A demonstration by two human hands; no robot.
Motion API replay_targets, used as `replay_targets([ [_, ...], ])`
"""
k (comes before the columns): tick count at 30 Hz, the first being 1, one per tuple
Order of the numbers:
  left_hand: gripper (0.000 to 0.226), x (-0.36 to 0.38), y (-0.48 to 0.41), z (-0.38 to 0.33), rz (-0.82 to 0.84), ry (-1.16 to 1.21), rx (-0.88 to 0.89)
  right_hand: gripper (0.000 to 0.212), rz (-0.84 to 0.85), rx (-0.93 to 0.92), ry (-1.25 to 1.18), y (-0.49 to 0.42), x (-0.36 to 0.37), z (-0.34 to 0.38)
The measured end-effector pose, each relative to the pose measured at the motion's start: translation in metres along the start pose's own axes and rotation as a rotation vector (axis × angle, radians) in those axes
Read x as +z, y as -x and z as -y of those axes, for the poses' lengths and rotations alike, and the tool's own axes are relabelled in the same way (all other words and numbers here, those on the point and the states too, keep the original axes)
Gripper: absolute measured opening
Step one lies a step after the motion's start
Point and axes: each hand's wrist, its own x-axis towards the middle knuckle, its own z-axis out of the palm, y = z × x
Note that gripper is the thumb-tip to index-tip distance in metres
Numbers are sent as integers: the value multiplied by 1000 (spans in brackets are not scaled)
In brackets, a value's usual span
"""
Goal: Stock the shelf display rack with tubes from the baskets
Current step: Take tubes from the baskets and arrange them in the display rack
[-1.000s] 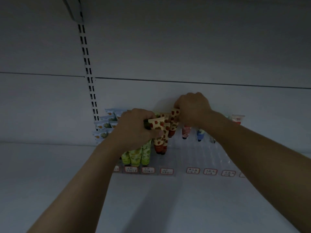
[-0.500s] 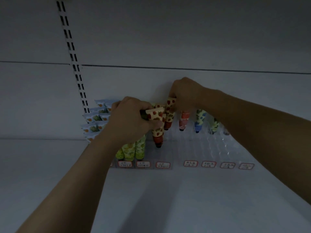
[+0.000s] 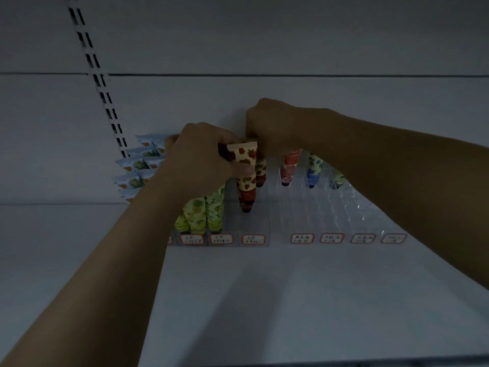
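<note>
Dim shelf with clear display rack. Strawberry-print tube held cap-down over a rack slot, grasped in left hand fingers. Second strawberry tube just behind, top pinched by right hand. Probably light, squashy, slick; best taken at the flat crimped end.

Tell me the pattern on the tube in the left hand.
The tube is cream with red strawberries; head view.

Retail shop, dimly lit. White shelf below left hand and right hand; slotted upright up-left of left hand; clear display rack beneath both, stocked with fruit-print tubes, fronted by red-bordered labels.
</note>
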Motion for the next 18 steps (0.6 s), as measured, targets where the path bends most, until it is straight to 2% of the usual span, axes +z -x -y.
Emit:
replay_targets([
  [4, 19, -1, -1, 2, -11, 28, 35, 27, -25, -9, -26, 4, 1, 0],
  [7, 22, 0, 0, -1, -66, 10, 74, 40, -34, 22, -81, 8, 6, 9],
  [10, 28, 2, 2, -6, -86, 3, 46, 41, -36, 65, -124, 13, 6, 13],
  [13, 20, 1, 4, -6, -83, 26, 36, 40, 20, 131, -172, 19, 4, 6],
  [15, 22, -1, 7, -8, -92, 41, 29, 25, 84, 206, -165, 26, -1, 3],
  [16, 26, -3, 8, -10, -115, 40, 22, 15, 73, 178, -153, 29, -7, 1],
  [18, 32, -5, 9, -12, -175, 70, 13, 57, 3, 131, -259, 47, -29, 5],
])
